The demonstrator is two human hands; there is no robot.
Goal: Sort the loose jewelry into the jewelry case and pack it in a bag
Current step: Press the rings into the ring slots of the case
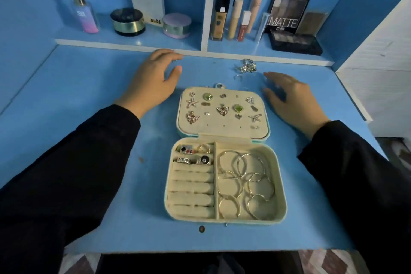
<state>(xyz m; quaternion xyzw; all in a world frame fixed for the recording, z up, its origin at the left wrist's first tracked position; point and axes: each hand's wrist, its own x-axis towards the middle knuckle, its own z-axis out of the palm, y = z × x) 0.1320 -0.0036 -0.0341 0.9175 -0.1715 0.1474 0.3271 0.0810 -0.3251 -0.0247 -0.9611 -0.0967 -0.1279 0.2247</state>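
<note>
A jewelry case [224, 155] lies open flat in the middle of a blue desk [89, 100], its lid folded away from the person. The lid panel [222, 113] carries pinned earrings and charms — 2 green-stoned pieces, 2 starfish shapes, 2 butterfly shapes and several small studs. In the lower half, the left side holds ring rolls [191, 187] with 4 rings [194, 154] seated in the top 2 rows; the rolls below them show bare. The right compartment holds a loose tangle of hoop earrings [245, 182], overlapping each other.

The left hand [153, 82] hovers over the desk beyond the case's upper left corner, fingers spread wide and gently curled, holding nothing visible; a tiny ring-like glint sits by its fingertips, too small to identify. The right hand [291, 100] hangs to the right of the lid, palm down, fingers loosely open; it is blurred, and whether anything is pinched under it cannot be told.

Between the 2 hands, near the back edge of the desk, rests a small pile of silver jewelry [246, 66], with a single silver ring [237, 78] just in front of it, apart from the case.

On the shelf [124, 42] behind stand a perfume bottle [83, 11], 2 round jars, and a palette marked MATTE [287, 14].
</note>
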